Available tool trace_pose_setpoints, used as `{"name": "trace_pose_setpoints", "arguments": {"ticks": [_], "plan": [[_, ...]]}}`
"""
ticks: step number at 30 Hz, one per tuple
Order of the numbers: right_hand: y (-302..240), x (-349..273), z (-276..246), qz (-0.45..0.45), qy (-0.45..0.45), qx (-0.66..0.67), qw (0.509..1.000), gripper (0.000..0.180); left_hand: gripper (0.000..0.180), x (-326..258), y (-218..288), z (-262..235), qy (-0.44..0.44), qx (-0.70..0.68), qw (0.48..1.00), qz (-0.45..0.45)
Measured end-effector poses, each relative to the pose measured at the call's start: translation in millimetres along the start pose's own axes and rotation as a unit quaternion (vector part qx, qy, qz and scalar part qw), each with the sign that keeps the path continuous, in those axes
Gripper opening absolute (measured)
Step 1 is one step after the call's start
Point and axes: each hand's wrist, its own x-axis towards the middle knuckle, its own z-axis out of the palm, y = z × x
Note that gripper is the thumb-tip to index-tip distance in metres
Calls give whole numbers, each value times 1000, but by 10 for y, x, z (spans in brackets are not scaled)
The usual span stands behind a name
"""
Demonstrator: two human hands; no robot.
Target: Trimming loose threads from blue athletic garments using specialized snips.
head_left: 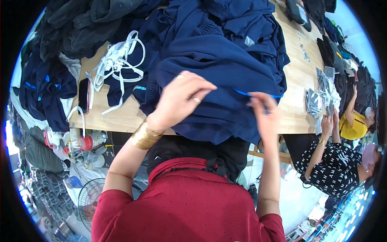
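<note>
A large navy-blue garment (213, 68) lies heaped over the table's near edge in front of me. Above its left part is my left hand (179, 97), closed, thumb and fingertips brought together over the cloth; whatever they pinch is too small to make out. My right hand (266, 115) is at the garment's right side, fingers curled and smeared by motion, so its grip cannot be told. Just beside those fingertips runs a bright blue strip (241, 92) along a fold of the cloth.
Tangled white cords (117, 60) and a phone (84, 95) lie left on the wooden table (298, 76). Dark garments (80, 24) pile at the far left. Small grey packets (313, 103) lie right, near a person in a patterned shirt (334, 163). A fan (90, 201) stands lower left.
</note>
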Motion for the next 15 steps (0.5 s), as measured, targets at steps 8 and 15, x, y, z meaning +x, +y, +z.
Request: {"name": "trace_pose_setpoints", "arguments": {"ticks": [8, 15], "plan": [[123, 324, 380, 60, 25, -2, 998, 15, 15, 113, -340, 366, -68, 111, 991, 39], [190, 361, 372, 78, -14, 18, 997, 14, 16, 109, -341, 475, -35, 206, 976, 56]]}}
